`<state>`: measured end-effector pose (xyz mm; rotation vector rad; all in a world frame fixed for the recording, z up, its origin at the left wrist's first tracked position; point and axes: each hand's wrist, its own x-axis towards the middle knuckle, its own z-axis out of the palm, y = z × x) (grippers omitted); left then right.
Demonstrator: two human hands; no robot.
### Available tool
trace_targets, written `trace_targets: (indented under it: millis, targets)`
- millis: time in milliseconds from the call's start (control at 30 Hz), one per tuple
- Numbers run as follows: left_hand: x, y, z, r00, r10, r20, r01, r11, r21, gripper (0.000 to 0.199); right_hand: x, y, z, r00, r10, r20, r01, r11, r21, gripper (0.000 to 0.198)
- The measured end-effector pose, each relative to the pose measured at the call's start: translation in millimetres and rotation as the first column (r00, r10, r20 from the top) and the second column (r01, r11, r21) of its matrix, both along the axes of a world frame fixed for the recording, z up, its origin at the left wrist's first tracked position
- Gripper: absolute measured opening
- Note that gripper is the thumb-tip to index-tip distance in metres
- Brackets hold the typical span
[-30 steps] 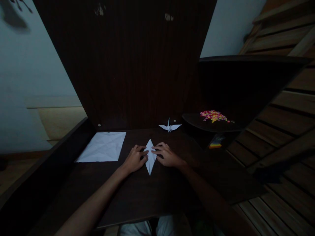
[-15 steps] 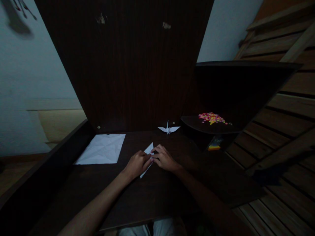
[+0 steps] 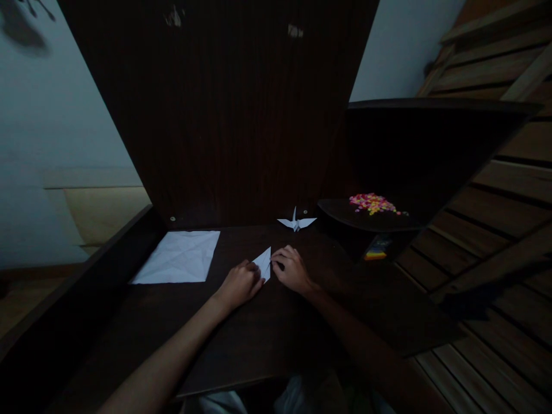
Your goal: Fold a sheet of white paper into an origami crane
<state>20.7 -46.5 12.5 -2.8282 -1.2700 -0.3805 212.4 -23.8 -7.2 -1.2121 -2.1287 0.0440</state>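
Observation:
A small piece of folded white paper (image 3: 264, 261) lies on the dark desk between my hands, its pointed tip facing away from me. My left hand (image 3: 241, 283) grips its left side, with the thumb along the lower edge. On the paper's right edge, my right hand (image 3: 291, 268) pinches with thumb and index finger. Part of the paper is hidden under my left fingers. Beyond my hands, a finished white paper crane (image 3: 296, 223) stands with wings spread, near the back panel.
A creased white paper sheet (image 3: 179, 257) lies flat at the left. On a corner shelf (image 3: 334, 214) at the right sits a pile of small colourful pieces (image 3: 374, 202), with a small yellow-edged item (image 3: 376, 248) below. A raised side board (image 3: 81, 276) bounds the desk's left.
My right hand has moved slightly right, off the paper's middle to its right edge. More of the paper's upper face shows, and its long lower point no longer shows. The view has shifted slightly.

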Motion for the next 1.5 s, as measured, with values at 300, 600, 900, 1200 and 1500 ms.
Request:
trace_targets:
  millis: [300, 600, 900, 1200, 1500]
  targets:
    - [1, -3, 4.1, 0.995, 0.016, -0.098, -0.017, 1.0, -0.008, 0.021, 2, 1, -1, 0.995, 0.088, 0.048, -0.086, 0.995, -0.045, 0.024]
    - [-1, -1, 0.2, 0.997, -0.006, -0.082, 0.006, 1.0, -0.005, 0.025, 2, -1, 2, 0.953, 0.142, 0.267, -0.114, 0.987, -0.116, 0.02]
    - [5, -6, -5.7, 0.992, 0.009, -0.127, -0.014, 0.999, -0.039, 0.034, 1, -3, 5, 0.936, 0.147, 0.319, -0.105, 0.984, -0.147, 0.021]
    - [1, -2, -2.0, 0.986, 0.065, -0.151, -0.073, 0.996, -0.045, 0.035, 7, 8, -5, 0.989, 0.019, 0.148, 0.003, 0.99, -0.143, 0.032]
    - [1, 0, -1.1, 0.987, 0.047, -0.155, -0.057, 0.996, -0.062, 0.026, 4, 4, -6, 1.0, 0.019, -0.007, -0.02, 0.98, -0.197, 0.052]
